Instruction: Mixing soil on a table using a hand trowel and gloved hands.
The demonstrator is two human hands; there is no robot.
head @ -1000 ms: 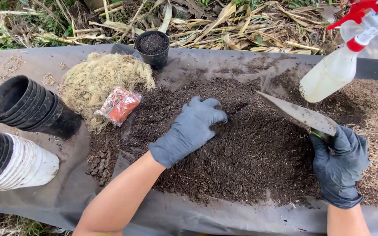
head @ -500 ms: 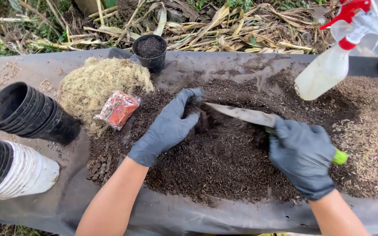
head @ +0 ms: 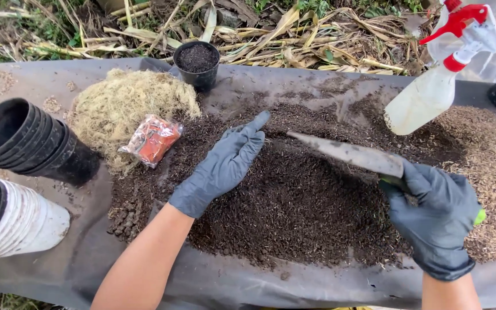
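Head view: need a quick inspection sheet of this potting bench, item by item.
Surface: dark sheet, dusted with soil.
Job's things: soil heap in the middle; trowel with its blade over the heap.
Clutter: fibre pile, orange packet, filled small pot, black pot stack, white pot stack, spray bottle, tan husk pile.
Grippers: left hand gloved, flat on the soil; right hand gloved, gripping the trowel.
Cables: nothing seen.
Surroundings: dry stalks and leaves behind.

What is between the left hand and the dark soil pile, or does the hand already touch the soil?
Nothing visible stands between them. The gloved left hand lies flat on the dark soil pile, fingers pointing away from the person. The trowel, held by the right hand, hovers beside it, its tip apart from the fingers.
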